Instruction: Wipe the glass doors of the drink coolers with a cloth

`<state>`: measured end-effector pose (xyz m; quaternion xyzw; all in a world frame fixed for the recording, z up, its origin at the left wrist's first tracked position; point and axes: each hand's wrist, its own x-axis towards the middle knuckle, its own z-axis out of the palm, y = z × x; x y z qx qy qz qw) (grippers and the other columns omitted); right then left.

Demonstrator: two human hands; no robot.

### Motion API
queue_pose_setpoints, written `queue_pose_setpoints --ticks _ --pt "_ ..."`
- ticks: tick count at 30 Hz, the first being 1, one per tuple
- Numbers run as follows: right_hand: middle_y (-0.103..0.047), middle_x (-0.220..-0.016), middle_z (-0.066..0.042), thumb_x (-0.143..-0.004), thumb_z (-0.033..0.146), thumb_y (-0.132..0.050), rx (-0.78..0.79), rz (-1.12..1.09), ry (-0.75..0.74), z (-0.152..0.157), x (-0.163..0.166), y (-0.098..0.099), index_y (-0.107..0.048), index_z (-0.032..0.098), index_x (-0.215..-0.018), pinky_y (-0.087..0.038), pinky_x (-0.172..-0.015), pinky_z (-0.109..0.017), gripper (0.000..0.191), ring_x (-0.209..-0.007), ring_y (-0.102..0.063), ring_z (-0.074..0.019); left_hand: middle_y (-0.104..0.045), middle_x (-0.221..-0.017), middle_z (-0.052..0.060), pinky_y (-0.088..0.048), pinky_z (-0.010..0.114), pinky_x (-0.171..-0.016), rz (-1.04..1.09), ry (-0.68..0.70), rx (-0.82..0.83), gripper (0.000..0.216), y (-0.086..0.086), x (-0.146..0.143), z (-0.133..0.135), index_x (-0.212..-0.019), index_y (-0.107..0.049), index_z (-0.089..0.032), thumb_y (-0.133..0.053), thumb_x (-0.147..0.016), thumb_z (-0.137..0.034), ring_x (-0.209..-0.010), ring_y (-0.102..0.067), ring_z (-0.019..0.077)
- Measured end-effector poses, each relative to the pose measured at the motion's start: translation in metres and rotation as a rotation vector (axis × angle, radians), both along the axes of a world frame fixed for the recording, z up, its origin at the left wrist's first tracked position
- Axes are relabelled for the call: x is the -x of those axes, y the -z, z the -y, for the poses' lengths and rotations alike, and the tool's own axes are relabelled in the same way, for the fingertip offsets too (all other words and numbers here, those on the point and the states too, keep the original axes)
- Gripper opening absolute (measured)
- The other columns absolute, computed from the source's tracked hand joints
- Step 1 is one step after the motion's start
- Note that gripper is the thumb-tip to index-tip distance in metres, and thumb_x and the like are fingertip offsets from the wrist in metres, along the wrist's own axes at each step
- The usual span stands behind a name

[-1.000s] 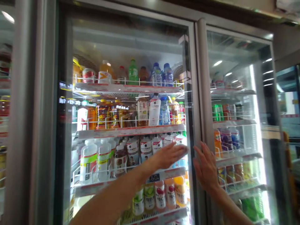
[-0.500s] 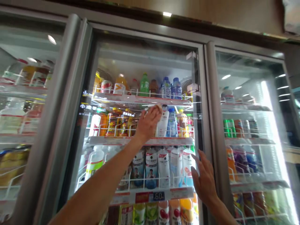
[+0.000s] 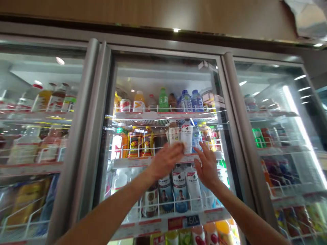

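Filling the view here is a bank of drinks coolers, metal-framed, with a wood-toned panel above and lights glinting in the glass. Dead centre stands the middle glass door, its long axis upright, apparently closed, since reflections lie across the pane and bottles show through it. It lies straight ahead of both hands, raised to its middle; whether skin meets glass, the view can't tell. To either side rise metal posts, the right post nearer the hands than the left post, and the right hand the nearer of the two to it. Behind the pane a shelf runs crosswise, about level with the fingers.

Now the arms, converging from the lower corners! The left hand slants rightward, fingers extended and blurred; whether it grasps anything, there's no telling. The right hand is released, fingers spread upward, nothing seen in it. Above the narrow gap between them stands a white-labelled bottle, the left fingertips overlapping its lower edge in this view. Smallest of all, below the hands, a dark price display shows a 60.
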<state>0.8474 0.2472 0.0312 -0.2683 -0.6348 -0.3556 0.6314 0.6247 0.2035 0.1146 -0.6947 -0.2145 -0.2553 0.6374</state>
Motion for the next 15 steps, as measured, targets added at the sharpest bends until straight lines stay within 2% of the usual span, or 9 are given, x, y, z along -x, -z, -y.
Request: queue_pose_setpoints --ticks 2,3,5,7,8,11,12,13,15 --pt "-0.039 -0.142 -0.009 -0.089 0.022 -0.038 0.007 0.014 0.013 -0.002 0.01 -0.004 -0.044 0.024 -0.127 -0.025 -0.107 -0.048 0.039 -0.135 -0.03 -0.0237 -0.049 -0.135 -0.007 -0.021 0.033 -0.113 -0.205 0.001 0.052 0.039 0.009 0.011 0.005 -0.121 -0.051 -0.032 -0.034 -0.089 -0.018 -0.134 -0.029 0.0076" --pt "-0.039 -0.142 -0.009 -0.089 0.022 -0.037 0.011 0.015 0.017 -0.002 0.015 -0.006 -0.044 0.024 -0.127 -0.025 -0.107 -0.048 0.039 -0.135 -0.031 -0.0233 -0.049 -0.135 -0.006 -0.02 0.034 -0.113 -0.157 -0.007 0.044 0.039 0.009 0.018 0.008 -0.121 -0.05 -0.032 -0.034 -0.09 -0.018 -0.134 -0.03 0.0077" --pt "-0.04 -0.142 -0.009 -0.089 0.022 -0.037 0.013 0.006 0.016 -0.001 0.026 -0.007 -0.045 0.023 -0.126 -0.025 -0.107 -0.047 0.037 -0.135 -0.031 -0.0226 -0.045 -0.138 0.003 -0.02 0.043 -0.113 0.123 -0.021 -0.019 0.04 0.005 0.036 0.014 -0.125 -0.048 -0.025 -0.033 -0.09 -0.016 -0.136 -0.027 0.0144" --pt "-0.04 -0.141 -0.01 -0.089 0.022 -0.036 0.01 -0.003 0.014 0.002 0.036 -0.006 -0.046 0.023 -0.125 -0.024 -0.107 -0.046 0.037 -0.135 -0.031 -0.0221 -0.041 -0.14 0.01 -0.02 0.048 -0.112 0.319 -0.033 -0.066 0.041 0.01 0.052 0.018 -0.128 -0.045 -0.02 -0.035 -0.089 -0.015 -0.138 -0.022 0.0193" --pt "-0.041 -0.141 -0.01 -0.089 0.022 -0.036 0.008 0.001 0.014 0.003 0.041 -0.005 -0.046 0.022 -0.124 -0.023 -0.107 -0.046 0.036 -0.135 -0.03 -0.0221 -0.041 -0.141 0.01 -0.02 0.047 -0.112 0.292 -0.031 -0.06 0.042 0.018 0.057 0.02 -0.129 -0.044 -0.021 -0.036 -0.089 -0.015 -0.139 -0.02 0.0188" --pt "-0.04 -0.141 -0.011 -0.089 0.022 -0.036 -0.005 0.055 0.007 0.007 0.054 -0.001 -0.046 0.021 -0.124 -0.019 -0.108 -0.047 0.036 -0.136 -0.028 -0.022 -0.043 -0.139 0.0 -0.017 0.038 -0.115 -0.108 -0.034 0.074 0.044 0.043 0.072 0.026 -0.129 -0.044 -0.028 -0.039 -0.088 -0.015 -0.138 -0.021 0.0129" --pt "-0.04 -0.141 -0.011 -0.089 0.021 -0.036 -0.009 0.074 0.002 0.008 0.057 0.0 -0.046 0.021 -0.124 -0.019 -0.109 -0.047 0.036 -0.136 -0.028 -0.0219 -0.044 -0.139 -0.001 -0.016 0.037 -0.115 -0.176 -0.045 0.111 0.044 0.044 0.077 0.028 -0.129 -0.044 -0.029 -0.038 -0.088 -0.015 -0.137 -0.023 0.0117" --pt "-0.04 -0.141 -0.011 -0.089 0.021 -0.036 -0.014 0.087 -0.003 0.009 0.059 0.001 -0.045 0.021 -0.124 -0.019 -0.109 -0.047 0.036 -0.136 -0.027 -0.0219 -0.044 -0.139 -0.002 -0.015 0.038 -0.115 -0.15 -0.063 0.125 0.044 0.04 0.084 0.03 -0.13 -0.043 -0.029 -0.037 -0.089 -0.015 -0.137 -0.024 0.0115" --pt "-0.04 -0.142 -0.011 -0.09 0.022 -0.036 -0.017 0.089 -0.014 0.009 0.064 0.002 -0.044 0.021 -0.125 -0.019 -0.109 -0.047 0.037 -0.137 -0.027 -0.022 -0.042 -0.14 0.0 -0.016 0.041 -0.115 0.16 -0.082 0.062 0.045 0.021 0.099 0.034 -0.131 -0.041 -0.029 -0.033 -0.09 -0.015 -0.136 -0.025 0.0126"
